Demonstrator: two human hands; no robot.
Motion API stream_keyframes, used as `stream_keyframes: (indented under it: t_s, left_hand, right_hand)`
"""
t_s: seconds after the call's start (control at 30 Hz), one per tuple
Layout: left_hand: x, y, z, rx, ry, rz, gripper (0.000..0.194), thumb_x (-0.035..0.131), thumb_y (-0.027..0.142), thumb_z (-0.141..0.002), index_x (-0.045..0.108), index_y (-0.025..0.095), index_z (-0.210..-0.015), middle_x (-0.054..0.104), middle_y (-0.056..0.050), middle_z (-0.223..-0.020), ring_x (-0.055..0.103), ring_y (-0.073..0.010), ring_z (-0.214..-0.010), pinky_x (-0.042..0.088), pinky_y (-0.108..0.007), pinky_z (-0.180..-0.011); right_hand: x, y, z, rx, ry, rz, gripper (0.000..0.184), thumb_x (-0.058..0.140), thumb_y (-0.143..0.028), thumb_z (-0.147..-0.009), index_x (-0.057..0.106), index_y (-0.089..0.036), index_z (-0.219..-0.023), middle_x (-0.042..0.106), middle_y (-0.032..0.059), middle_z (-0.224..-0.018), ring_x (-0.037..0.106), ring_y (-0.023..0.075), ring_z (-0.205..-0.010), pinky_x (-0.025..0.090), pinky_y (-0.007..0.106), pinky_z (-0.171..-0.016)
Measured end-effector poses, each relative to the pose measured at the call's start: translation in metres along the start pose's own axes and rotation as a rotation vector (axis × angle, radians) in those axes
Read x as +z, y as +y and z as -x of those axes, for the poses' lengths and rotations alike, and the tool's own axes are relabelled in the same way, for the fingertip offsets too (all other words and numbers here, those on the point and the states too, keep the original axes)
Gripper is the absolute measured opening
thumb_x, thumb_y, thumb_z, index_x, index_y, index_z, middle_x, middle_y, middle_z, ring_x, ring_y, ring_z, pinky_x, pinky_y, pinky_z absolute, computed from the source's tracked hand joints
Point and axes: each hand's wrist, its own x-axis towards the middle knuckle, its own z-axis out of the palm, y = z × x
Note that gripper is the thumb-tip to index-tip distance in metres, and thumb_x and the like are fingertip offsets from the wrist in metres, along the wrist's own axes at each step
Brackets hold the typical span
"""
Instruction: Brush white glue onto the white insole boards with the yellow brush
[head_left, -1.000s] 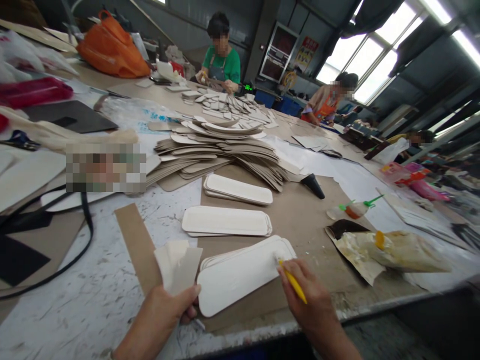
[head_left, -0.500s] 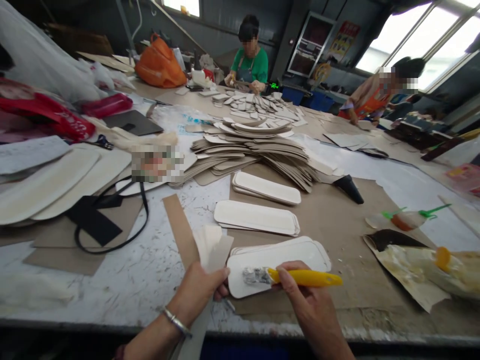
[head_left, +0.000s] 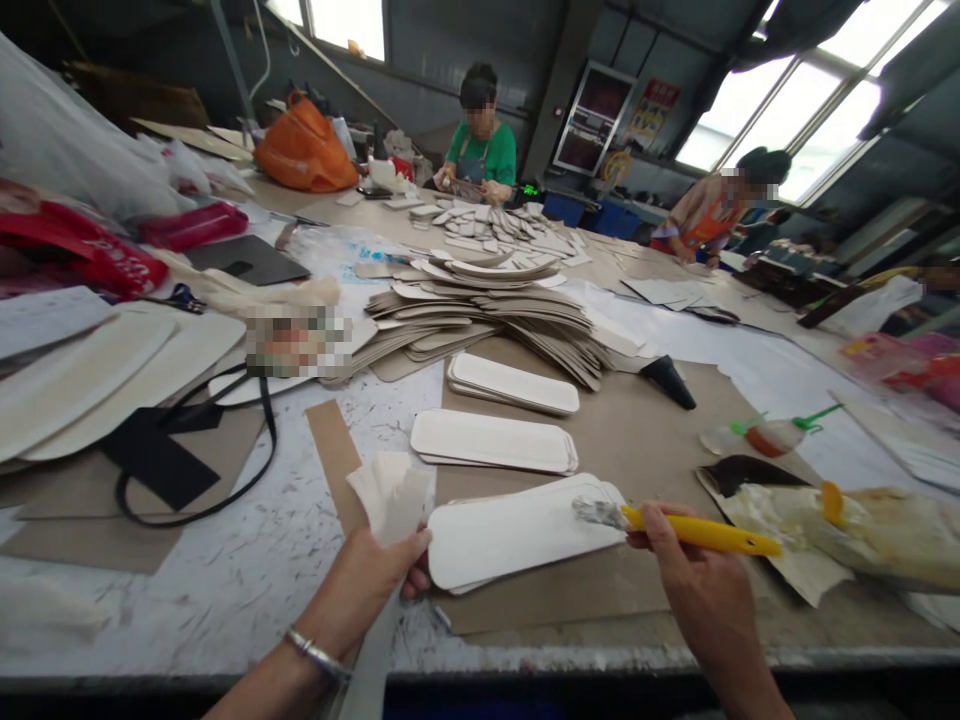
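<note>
A yellow-handled brush [head_left: 697,529] is gripped in my right hand [head_left: 701,575]. Its whitish, smeared bristles rest on the right end of a long white rounded piece [head_left: 510,535], which lies on top of a small stack. My left hand [head_left: 379,575] is closed around a bundle of pale strips [head_left: 394,495] that hang down past the table's front edge. The left thumb is at the white piece's left end; whether it presses on it I cannot tell. Just beyond lie two more small stacks of white pieces, a middle stack [head_left: 491,440] and a far stack [head_left: 514,383].
A large heap of grey-brown pieces [head_left: 480,310] stands behind the stacks. To the right are a black cone [head_left: 670,382], a bottle of amber liquid [head_left: 776,436] and a glue-smeared bag [head_left: 862,530]. A black strap [head_left: 271,430] lies left. Two people work across the table.
My right hand has carried the brush rightward along the white piece, from its left part to its right end. The left hand keeps its hold on the strips. The camera view has shifted slightly.
</note>
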Motion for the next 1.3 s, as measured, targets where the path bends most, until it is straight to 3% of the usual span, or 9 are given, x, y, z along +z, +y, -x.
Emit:
stream_keyframes:
  t_s: [0.17, 0.27, 0.43, 0.53, 0.6, 0.73, 0.9, 1.13, 1.3]
  left_hand:
    - [-0.009, -0.002, 0.002, 0.047, 0.07, 0.001, 0.028, 0.064, 0.04, -0.057, 0.059, 0.012, -0.057, 0.058, -0.001, -0.044, 0.051, -0.0127, -0.042, 0.038, -0.024, -0.043]
    - [-0.008, -0.004, 0.005, 0.064, 0.079, 0.019, 0.024, 0.063, 0.036, -0.057, 0.059, 0.013, -0.06, 0.058, 0.0, -0.047, 0.051, -0.013, -0.042, 0.038, -0.024, -0.043]
    - [-0.005, 0.009, 0.023, 0.032, 0.173, 0.053, 0.021, 0.064, 0.033, -0.059, 0.061, 0.013, -0.065, 0.058, 0.0, -0.049, 0.051, -0.0124, -0.046, 0.04, -0.023, -0.048]
    - [-0.005, 0.02, 0.041, 0.034, 0.134, 0.128, 0.028, 0.067, 0.038, -0.06, 0.06, 0.013, -0.07, 0.055, 0.004, -0.05, 0.047, -0.0087, -0.047, 0.038, -0.021, -0.05]
    - [-0.002, 0.027, 0.053, 0.013, -0.028, 0.225, 0.03, 0.069, 0.038, -0.061, 0.058, 0.013, -0.07, 0.052, 0.005, -0.05, 0.044, -0.0065, -0.045, 0.035, -0.019, -0.049]
    - [0.014, 0.034, 0.068, -0.047, -0.323, 0.293, 0.026, 0.069, 0.033, -0.06, 0.058, 0.012, -0.069, 0.055, 0.002, -0.051, 0.045, -0.0057, -0.043, 0.033, -0.018, -0.046]
    - [0.032, 0.036, 0.071, -0.045, -0.384, 0.196, 0.029, 0.069, 0.033, -0.058, 0.063, 0.009, -0.073, 0.055, 0.001, -0.047, 0.049, -0.0079, -0.039, 0.037, -0.02, -0.043]
    - [0.022, 0.023, 0.072, 0.036, -0.38, 0.355, 0.034, 0.07, 0.037, -0.061, 0.065, 0.011, -0.083, 0.064, -0.005, -0.066, 0.058, -0.0134, -0.054, 0.044, -0.025, -0.054]
    - [0.025, 0.022, 0.073, 0.049, -0.328, 0.473, 0.038, 0.071, 0.034, -0.063, 0.064, 0.01, -0.092, 0.064, -0.006, -0.07, 0.057, -0.0149, -0.062, 0.045, -0.029, -0.063]
  right_hand:
    - [0.005, -0.009, -0.003, 0.215, -0.062, -0.7, 0.03, 0.07, -0.046, -0.064, 0.06, -0.019, -0.072, 0.061, -0.0027, -0.067, 0.058, 0.0123, -0.062, 0.052, 0.023, -0.058]
    - [0.006, -0.019, -0.004, 0.31, -0.123, -0.919, 0.023, 0.073, -0.038, -0.062, 0.061, -0.019, -0.066, 0.06, -0.0043, -0.065, 0.056, 0.0096, -0.063, 0.051, 0.019, -0.061]
    - [0.002, -0.032, -0.005, 0.55, -0.344, -1.179, 0.016, 0.071, -0.031, -0.061, 0.061, -0.019, -0.06, 0.061, -0.0023, -0.066, 0.058, 0.0125, -0.069, 0.05, 0.026, -0.07]
    - [0.002, -0.037, -0.003, 0.554, -0.466, -1.178, 0.019, 0.071, -0.032, -0.061, 0.059, -0.018, -0.056, 0.062, 0.0002, -0.074, 0.058, 0.0149, -0.078, 0.047, 0.03, -0.079]
    - [0.007, -0.041, 0.002, 0.446, -0.489, -1.102, 0.021, 0.07, -0.036, -0.064, 0.06, -0.019, -0.06, 0.061, -0.0002, -0.076, 0.057, 0.0144, -0.078, 0.045, 0.029, -0.08]
    - [0.031, -0.054, 0.028, 0.22, -0.628, -0.752, 0.029, 0.063, -0.047, -0.073, 0.059, -0.018, -0.072, 0.055, -0.0026, -0.062, 0.049, 0.0093, -0.06, 0.041, 0.02, -0.059]
    - [0.066, -0.062, 0.062, 0.21, -0.901, -0.654, 0.041, 0.067, -0.054, -0.063, 0.046, -0.019, -0.066, 0.047, -0.007, -0.047, 0.04, 0.007, -0.04, 0.031, 0.02, -0.041]
    - [0.068, -0.061, 0.061, 0.052, -0.659, -0.432, 0.039, 0.058, -0.056, -0.07, 0.051, -0.018, -0.061, 0.039, -0.0074, -0.043, 0.033, 0.0065, -0.039, 0.031, 0.021, -0.041]
    - [0.065, -0.075, 0.062, 0.152, -0.618, -0.479, 0.044, 0.059, -0.06, -0.066, 0.049, -0.018, -0.056, 0.047, -0.0039, -0.05, 0.042, 0.009, -0.044, 0.037, 0.022, -0.044]
